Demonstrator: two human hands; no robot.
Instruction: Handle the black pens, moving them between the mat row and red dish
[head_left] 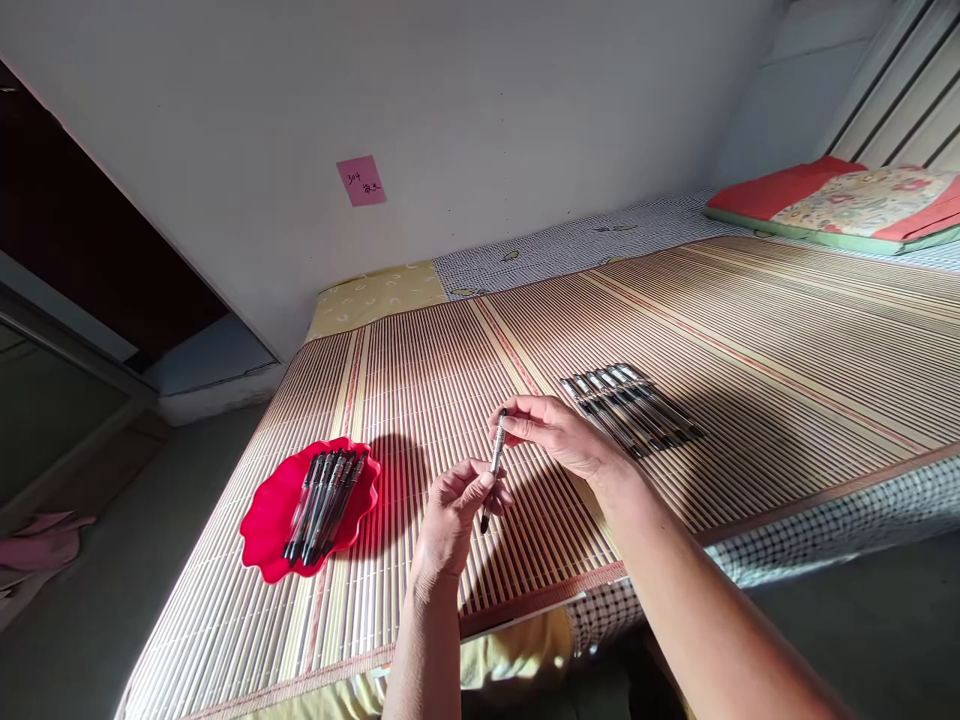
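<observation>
Both my hands hold one pen above a striped bamboo mat. My left hand pinches its lower part, tip pointing down. My right hand grips the upper end with fingertips. A red scalloped plate lies to the left on the mat and carries several dark pens. To the right of my hands a row of several pens lies side by side on the mat.
The mat covers a bed against a white wall with a pink note. A red and floral pillow lies at the far right. Grey floor and a dark doorway are on the left.
</observation>
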